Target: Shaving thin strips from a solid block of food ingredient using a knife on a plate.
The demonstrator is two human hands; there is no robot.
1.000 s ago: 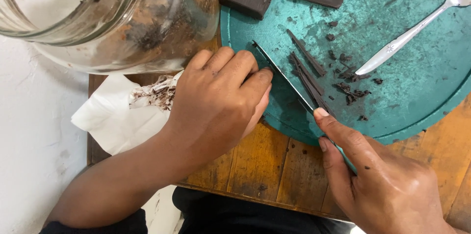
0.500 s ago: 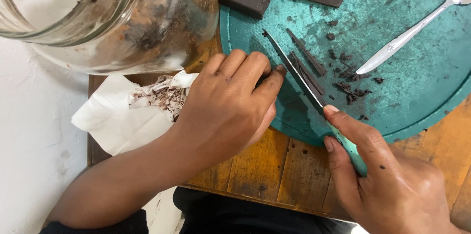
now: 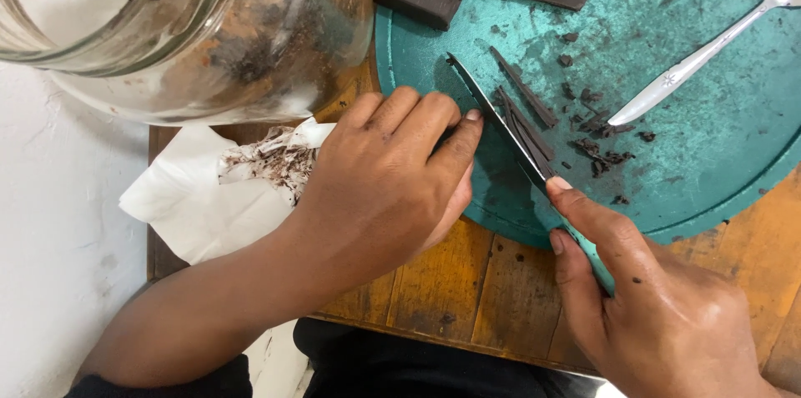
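Head: knife [image 3: 501, 127] tip up-left, diagonal.

The big clear glass jar [image 3: 183, 22] blocks the top left. The round teal cutting board [image 3: 717, 156] has open room below the silver spoon [image 3: 701, 56].

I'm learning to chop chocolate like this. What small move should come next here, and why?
Probably press the knife down into the dark strips under its edge. The right hand already holds the handle with a forefinger along the spine, and the left hand rests cupped on the teal board, fingertips beside the blade.
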